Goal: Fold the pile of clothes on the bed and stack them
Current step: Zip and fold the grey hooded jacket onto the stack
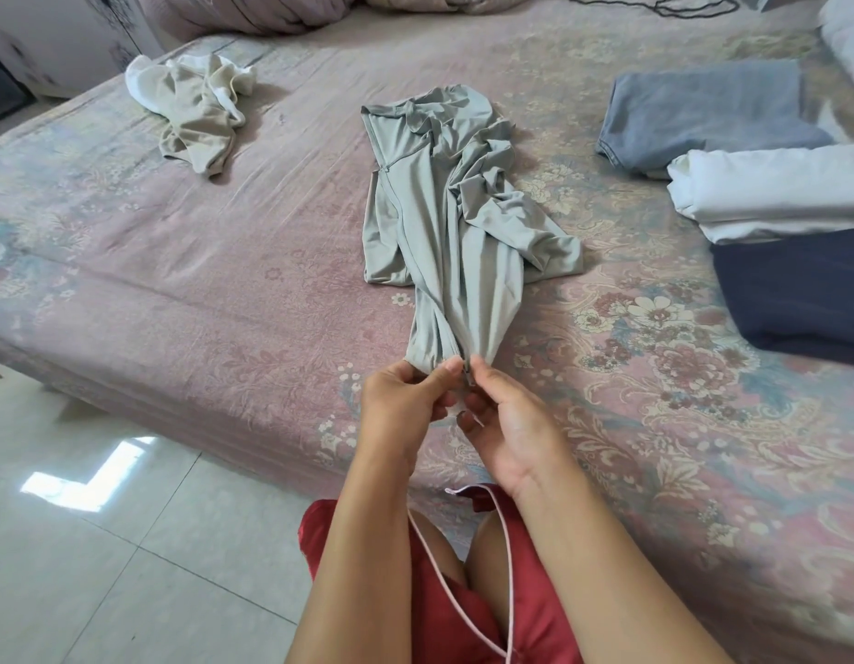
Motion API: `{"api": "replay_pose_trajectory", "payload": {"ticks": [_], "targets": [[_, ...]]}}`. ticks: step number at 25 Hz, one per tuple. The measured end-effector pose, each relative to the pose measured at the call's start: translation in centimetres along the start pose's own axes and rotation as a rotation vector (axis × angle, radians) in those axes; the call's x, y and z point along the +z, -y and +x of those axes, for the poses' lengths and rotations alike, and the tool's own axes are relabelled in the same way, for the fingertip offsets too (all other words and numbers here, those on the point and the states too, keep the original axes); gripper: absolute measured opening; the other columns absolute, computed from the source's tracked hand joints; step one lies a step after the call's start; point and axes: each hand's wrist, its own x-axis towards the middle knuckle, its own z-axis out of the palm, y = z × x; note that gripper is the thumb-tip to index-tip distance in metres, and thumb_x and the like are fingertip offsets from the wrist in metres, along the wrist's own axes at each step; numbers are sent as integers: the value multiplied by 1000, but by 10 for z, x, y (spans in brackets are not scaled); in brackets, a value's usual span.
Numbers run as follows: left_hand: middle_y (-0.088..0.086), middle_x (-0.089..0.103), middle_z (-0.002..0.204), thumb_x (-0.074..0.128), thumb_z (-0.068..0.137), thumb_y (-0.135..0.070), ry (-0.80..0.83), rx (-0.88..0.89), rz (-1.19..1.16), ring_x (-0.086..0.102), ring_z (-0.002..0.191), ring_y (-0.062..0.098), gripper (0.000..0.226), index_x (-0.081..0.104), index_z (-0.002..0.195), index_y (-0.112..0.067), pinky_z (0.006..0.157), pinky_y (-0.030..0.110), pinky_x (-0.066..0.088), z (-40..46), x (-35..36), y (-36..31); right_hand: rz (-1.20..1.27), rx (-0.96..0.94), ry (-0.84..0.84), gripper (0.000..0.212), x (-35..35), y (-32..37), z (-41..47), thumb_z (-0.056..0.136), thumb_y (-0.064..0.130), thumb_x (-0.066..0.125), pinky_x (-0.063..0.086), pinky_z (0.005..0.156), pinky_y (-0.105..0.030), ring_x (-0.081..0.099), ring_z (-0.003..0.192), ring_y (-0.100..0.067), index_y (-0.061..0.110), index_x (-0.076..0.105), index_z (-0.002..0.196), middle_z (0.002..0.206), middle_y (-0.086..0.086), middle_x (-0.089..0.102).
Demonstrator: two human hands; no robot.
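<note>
A sage-green hooded jacket (444, 203) lies stretched out and rumpled on the bed (200, 261), its hood at the far end and its hem bunched near the front edge. My left hand (406, 400) and my right hand (506, 424) meet at that hem, each pinching the fabric beside the zipper's bottom end. A crumpled beige and white garment (200, 107) lies unfolded at the far left. On the right rest folded clothes: grey-blue jeans (703, 112), a white piece (770, 194) and a dark navy piece (799, 289).
The floral pink sheet covers the whole bed. A bunched pink quilt (252, 12) and black cables (679, 4) lie along the far side. Glossy white floor tiles (104, 519) run along the bed's near left edge. I wear red shorts (444, 591).
</note>
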Motion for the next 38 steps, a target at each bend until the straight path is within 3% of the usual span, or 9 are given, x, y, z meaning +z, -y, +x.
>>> {"api": "replay_pose_trajectory", "payload": {"ticks": [8, 11, 15, 19, 26, 29, 32, 35, 38], "targets": [[-5, 63, 51, 68, 87, -13, 60, 108, 185, 54, 46, 1, 24, 64, 64, -8, 52, 15, 45, -3, -2, 2, 51, -94, -76, 16, 3, -4, 4, 91, 15, 61, 43, 44, -18, 55, 47, -9, 0, 64, 87, 63, -7, 63], [8, 68, 61, 69, 87, -15, 34, 163, 332, 56, 55, 11, 25, 65, 66, -2, 57, 28, 46, 0, 1, 5, 57, -113, -138, 19, 6, -6, 4, 92, 13, 60, 40, 39, -17, 50, 39, -7, 3, 60, 77, 50, -2, 59], [23, 67, 72, 68, 87, -16, 22, 212, 479, 52, 57, 19, 24, 67, 71, 1, 55, 33, 45, 3, 5, 10, 22, -97, -172, 19, 1, -6, 9, 90, 17, 63, 38, 42, -18, 49, 42, -7, 8, 60, 74, 57, -3, 60], [20, 69, 74, 67, 87, -12, -31, 189, 320, 62, 66, 24, 19, 66, 71, -2, 72, 46, 55, 4, -1, 11, -202, -139, -153, 27, -2, -8, 3, 90, 34, 63, 44, 53, -23, 66, 62, -14, 10, 70, 80, 74, -7, 73], [24, 67, 79, 65, 88, -11, -29, 220, 399, 56, 67, 20, 19, 62, 78, 4, 70, 43, 51, 5, -4, 12, -606, -309, -129, 30, -5, -10, -3, 92, 34, 60, 50, 63, -31, 60, 57, -7, 15, 65, 70, 59, 5, 66], [15, 63, 70, 64, 89, -11, -36, 228, 466, 51, 62, 16, 20, 61, 74, 1, 58, 21, 44, 6, -5, 12, -816, -435, -152, 34, -6, -6, -2, 93, 34, 57, 38, 52, -16, 46, 49, -3, 17, 59, 65, 48, 10, 49], [6, 63, 69, 63, 91, -17, -44, 216, 504, 53, 61, 15, 20, 63, 76, -4, 53, 16, 40, 9, -4, 11, -707, -348, -98, 34, -4, -4, 3, 96, 30, 53, 33, 48, -15, 40, 44, -4, 14, 59, 66, 49, 9, 47], [9, 70, 74, 64, 91, -20, 36, 162, 403, 65, 69, 19, 18, 69, 79, -7, 67, 32, 52, 14, -5, 12, -559, -268, -104, 35, -2, -5, 6, 97, 28, 53, 30, 45, -16, 38, 41, -4, 13, 59, 66, 46, 9, 46], [6, 68, 70, 63, 92, -19, 78, 146, 425, 63, 66, 15, 21, 67, 72, -11, 70, 34, 51, 16, -5, 13, -523, -248, -88, 34, -2, -4, 4, 97, 26, 53, 28, 41, -14, 35, 37, -2, 11, 58, 67, 46, 7, 44]]}}
